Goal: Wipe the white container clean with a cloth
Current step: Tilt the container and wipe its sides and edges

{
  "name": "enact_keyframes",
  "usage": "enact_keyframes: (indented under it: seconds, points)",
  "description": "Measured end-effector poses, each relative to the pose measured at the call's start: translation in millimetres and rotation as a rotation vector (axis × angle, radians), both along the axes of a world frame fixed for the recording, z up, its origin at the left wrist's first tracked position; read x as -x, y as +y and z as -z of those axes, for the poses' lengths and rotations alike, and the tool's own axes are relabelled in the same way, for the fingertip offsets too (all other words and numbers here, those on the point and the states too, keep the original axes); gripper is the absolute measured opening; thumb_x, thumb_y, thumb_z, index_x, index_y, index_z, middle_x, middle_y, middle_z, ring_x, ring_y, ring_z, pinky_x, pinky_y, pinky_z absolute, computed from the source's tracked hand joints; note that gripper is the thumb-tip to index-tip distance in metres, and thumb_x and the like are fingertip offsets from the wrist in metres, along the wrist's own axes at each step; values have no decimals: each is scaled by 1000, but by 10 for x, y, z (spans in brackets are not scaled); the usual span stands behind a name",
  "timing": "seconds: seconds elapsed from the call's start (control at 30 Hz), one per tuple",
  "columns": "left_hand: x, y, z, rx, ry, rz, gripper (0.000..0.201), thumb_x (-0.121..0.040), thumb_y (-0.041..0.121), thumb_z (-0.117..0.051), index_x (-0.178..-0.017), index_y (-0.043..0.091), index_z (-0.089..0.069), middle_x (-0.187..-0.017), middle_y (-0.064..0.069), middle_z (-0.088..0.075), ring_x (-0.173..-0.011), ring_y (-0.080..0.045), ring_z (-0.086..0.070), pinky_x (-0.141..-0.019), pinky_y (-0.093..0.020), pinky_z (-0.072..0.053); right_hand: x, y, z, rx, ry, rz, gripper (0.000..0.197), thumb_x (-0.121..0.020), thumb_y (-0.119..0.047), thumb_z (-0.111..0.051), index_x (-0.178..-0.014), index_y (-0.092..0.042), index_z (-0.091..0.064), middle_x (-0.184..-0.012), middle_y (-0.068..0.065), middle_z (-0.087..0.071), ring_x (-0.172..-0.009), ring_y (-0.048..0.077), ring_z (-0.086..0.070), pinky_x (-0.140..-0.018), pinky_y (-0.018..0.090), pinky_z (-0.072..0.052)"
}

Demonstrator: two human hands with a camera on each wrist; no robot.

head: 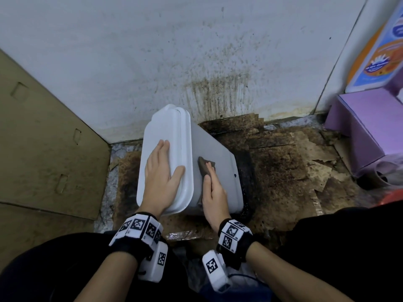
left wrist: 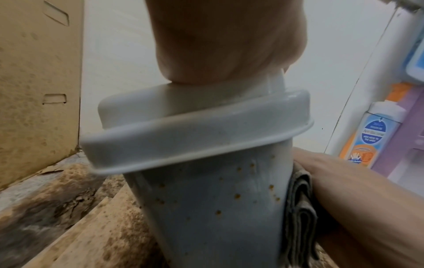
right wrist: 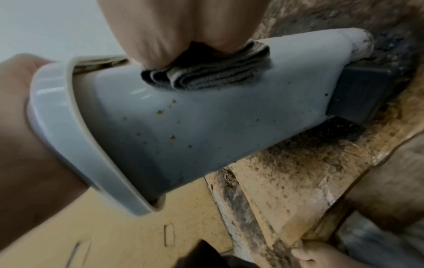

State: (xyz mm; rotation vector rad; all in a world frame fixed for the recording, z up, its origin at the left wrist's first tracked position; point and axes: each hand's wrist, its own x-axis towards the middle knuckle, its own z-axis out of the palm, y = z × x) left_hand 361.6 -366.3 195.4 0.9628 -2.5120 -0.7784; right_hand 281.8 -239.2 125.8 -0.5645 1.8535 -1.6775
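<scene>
The white container (head: pixel 218 162) lies tilted on its side on the dirty floor, its lid (head: pixel 165 127) facing left and a dark base (right wrist: pixel 367 90) at its far end. My left hand (head: pixel 162 171) lies flat on the lid, fingers straight, thumb at the lid's rim. My right hand (head: pixel 212 184) presses a folded grey-brown cloth (head: pixel 204 165) against the container's upper side wall with straight fingers. Brown specks dot the near wall (left wrist: pixel 206 208) below the cloth (left wrist: pixel 300 208). In the right wrist view the cloth (right wrist: pixel 218 76) sits under my right hand (right wrist: pixel 172 27).
A stained white wall (head: pixel 218 62) stands just behind. A large cardboard sheet (head: pixel 43 138) leans at the left. Torn, blackened cardboard (head: pixel 294 160) covers the floor. A purple box (head: pixel 366 123) and a labelled bottle (left wrist: pixel 371 137) stand at the right. My knees flank the container.
</scene>
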Motion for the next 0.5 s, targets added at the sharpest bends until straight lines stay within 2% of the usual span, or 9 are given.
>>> enact_keyframes:
  seconds: [0.07,0.13,0.2,0.33,0.4,0.5]
  points:
    - [23,23,-29,-5,-2,1,87,-86,57,-34,-161,14,-22,-169,-6,-19,-155,-19,-13,-128,-41,-11,51,1,-44,12,-58,60,43,-110,-34,-32,-151,-29,-43,-149,-13,-50,-138,-4,-42,-120,29,-32]
    - [35,45,-57,2,-8,1,88,-86,58,-34,-161,15,-22,-169,-5,-19,-155,-19,-13,-128,-41,-11,119,-22,-146,32,-150,117,41,-109,-37,-35,-144,-23,-51,-136,-7,-61,-127,3,-54,-115,37,-41]
    - [53,74,-70,20,-22,5,88,-87,59,-33,-162,15,-21,-170,-5,-17,-156,-20,-12,-128,-43,-11,174,-38,-318,73,-199,135,41,-107,-39,-36,-138,-21,-56,-131,-3,-65,-123,10,-58,-113,42,-43]
    - [172,186,-60,23,-36,10,80,-94,58,-22,-163,18,-17,-171,-1,-13,-156,-16,-9,-128,-41,-8,271,16,-686,195,-251,82,32,-110,-32,-35,-128,-28,-61,-123,-7,-70,-118,9,-63,-107,37,-48]
    - [262,262,-63,8,-23,14,78,-95,55,-9,-163,17,-15,-171,0,-12,-157,-13,-6,-128,-37,-5,304,55,-766,198,-228,47,33,-109,-35,-35,-130,-28,-60,-124,-5,-70,-119,13,-64,-107,41,-48]
    - [395,381,-48,15,-25,39,80,-94,52,1,-164,15,-9,-172,-1,-6,-158,-12,-1,-127,-30,1,330,127,-807,104,-129,-13,49,-106,-48,-35,-150,-30,-44,-148,-12,-53,-137,5,-48,-119,41,-35]
